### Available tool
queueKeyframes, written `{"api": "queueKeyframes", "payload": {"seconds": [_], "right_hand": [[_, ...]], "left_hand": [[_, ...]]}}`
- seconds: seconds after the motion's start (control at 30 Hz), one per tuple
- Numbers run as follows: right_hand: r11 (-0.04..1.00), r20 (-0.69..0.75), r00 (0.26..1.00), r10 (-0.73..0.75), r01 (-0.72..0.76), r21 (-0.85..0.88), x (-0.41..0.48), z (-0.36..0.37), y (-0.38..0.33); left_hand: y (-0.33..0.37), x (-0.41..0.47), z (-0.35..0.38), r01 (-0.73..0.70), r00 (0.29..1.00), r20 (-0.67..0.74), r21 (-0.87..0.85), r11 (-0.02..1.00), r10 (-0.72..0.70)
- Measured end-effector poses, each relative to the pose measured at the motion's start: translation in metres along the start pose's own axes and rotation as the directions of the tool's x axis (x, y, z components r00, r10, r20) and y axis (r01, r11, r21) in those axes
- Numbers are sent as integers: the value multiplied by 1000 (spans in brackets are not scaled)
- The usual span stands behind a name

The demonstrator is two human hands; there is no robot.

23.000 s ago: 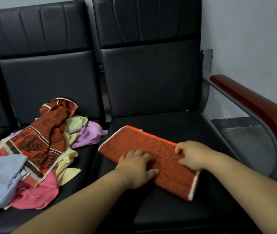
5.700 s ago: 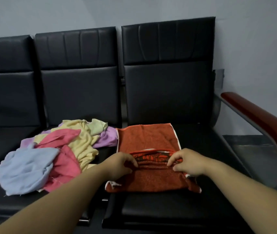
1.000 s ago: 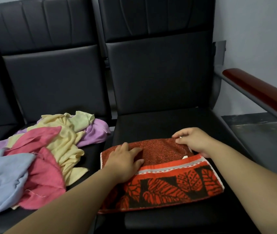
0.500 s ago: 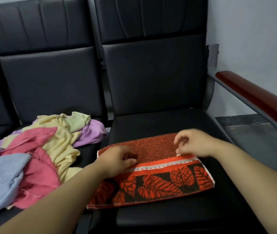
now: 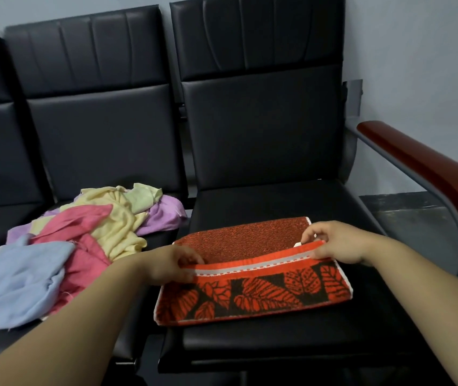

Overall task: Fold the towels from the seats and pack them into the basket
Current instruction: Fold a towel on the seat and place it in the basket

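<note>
Forearms: both bare, reaching in from six o'clock toward the right-hand seat.
Left hand (image 5: 174, 263): fingers curled, pinching the striped hem of the red towel at its nine o'clock end.
Right hand (image 5: 336, 243): thumb and fingers closed on the same hem at its three o'clock end.
Red towel (image 5: 255, 293): lay on the front of the right-hand seat, partly folded. A near layer showed a leaf pattern in orange and dark brown; a plain rust-coloured layer lay at twelve o'clock of it. The hem between the hands was raised a little off the plain layer.
Right-hand seat (image 5: 278, 201): black padded cushion, its front edge under the towel.
Loose towels: heaped on the middle seat at nine o'clock of the red towel. The blue towel (image 5: 18, 280) lay nearest, then the pink towel (image 5: 82, 227), the yellow towel (image 5: 121, 218) and the purple towel (image 5: 166, 213) farthest back.
Armrest (image 5: 423, 168): dark red wood on a grey frame, at three o'clock of the seat.
Backrests: black, upright, at twelve o'clock.
Wall (image 5: 403, 51): pale grey, behind the seats.
</note>
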State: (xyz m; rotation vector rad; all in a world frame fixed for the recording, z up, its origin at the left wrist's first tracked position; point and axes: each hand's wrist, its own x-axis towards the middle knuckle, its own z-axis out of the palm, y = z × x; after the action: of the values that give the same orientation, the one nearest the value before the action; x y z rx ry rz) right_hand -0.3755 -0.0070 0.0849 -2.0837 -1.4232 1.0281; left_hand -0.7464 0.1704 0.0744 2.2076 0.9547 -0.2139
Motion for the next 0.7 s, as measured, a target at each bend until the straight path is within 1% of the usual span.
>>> {"api": "queueKeyframes", "payload": {"seconds": [0.1, 0.2, 0.27, 0.33, 0.43, 0.5, 0.6, 0.7], "right_hand": [[976, 13, 1000, 18, -21, 217, -6, -1, -4], [929, -29, 999, 38, -24, 370, -8, -1, -8], [885, -73, 997, 38, 1, 466, -9, -2, -10], [850, -103, 994, 38, 22, 527, -9, -4, -13], [841, -161, 986, 50, 45, 539, -3, -6, -19], [840, -228, 972, 63, 72, 537, 7, -5, -21], [827, -332, 940, 76, 126, 547, 24, -2, -24], [852, -439, 896, 72, 174, 494, 41, 1, -31]], "left_hand": [[-5, -9, -1, 18, 998, -49, -232, 972, -30], [-4, -18, -2, 8, 988, -130, -490, 872, -83], [-6, -21, -2, -11, 981, -161, -597, 802, -106], [-7, -23, -2, -51, 970, -220, -606, 794, -106], [-3, -22, -4, -99, 922, -353, -608, 787, -157], [5, -20, -6, -118, 870, -446, -603, 789, -211], [8, -9, -9, -162, 786, -567, -575, 802, -248], [5, 8, -10, -175, 686, -671, -528, 831, -281]]}}
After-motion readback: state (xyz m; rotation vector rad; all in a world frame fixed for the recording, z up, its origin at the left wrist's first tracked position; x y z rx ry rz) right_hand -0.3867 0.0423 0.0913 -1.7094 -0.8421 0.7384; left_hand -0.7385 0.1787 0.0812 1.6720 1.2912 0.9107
